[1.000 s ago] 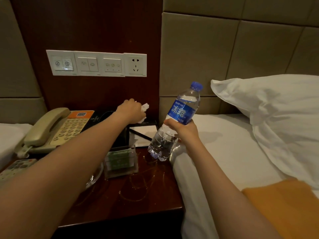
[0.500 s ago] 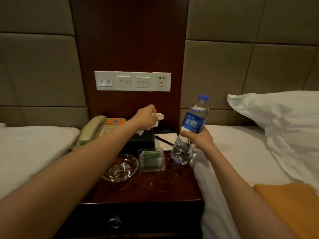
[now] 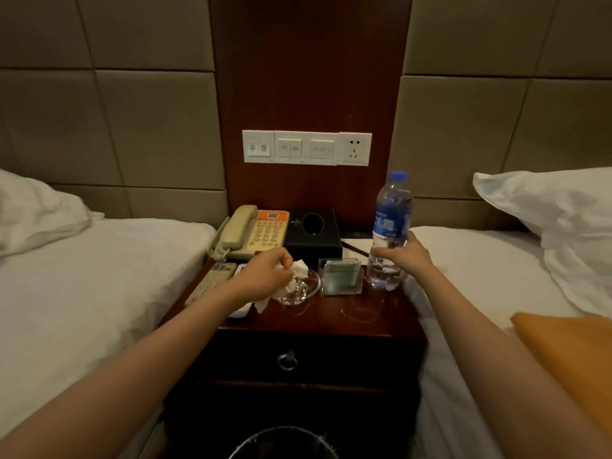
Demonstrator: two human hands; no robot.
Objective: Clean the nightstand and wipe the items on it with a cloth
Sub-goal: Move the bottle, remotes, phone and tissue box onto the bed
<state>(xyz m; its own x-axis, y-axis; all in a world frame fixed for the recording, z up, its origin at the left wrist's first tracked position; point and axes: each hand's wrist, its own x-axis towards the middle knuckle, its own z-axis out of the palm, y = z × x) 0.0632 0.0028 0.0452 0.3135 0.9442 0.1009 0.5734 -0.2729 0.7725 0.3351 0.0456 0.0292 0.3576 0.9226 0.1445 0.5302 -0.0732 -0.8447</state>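
L hand (image 3: 265, 276) grip clenched on crumpled white cloth (image 3: 299, 268), at rim of clear glass dish (image 3: 306, 290), mid dark-wood bedside desk (image 3: 347, 314). R hand (image 3: 402, 256) grip wraps clear blue-label water bottle (image 3: 390, 223), upright at desk's right edge. Best, I'd say: press cloth inside dish, small circles; hold bottle steady.

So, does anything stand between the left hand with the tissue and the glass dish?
Nothing visible does. The left hand grips the tissue directly over the glass dish; the clear holder stands beside the dish, to its right, out of the way.
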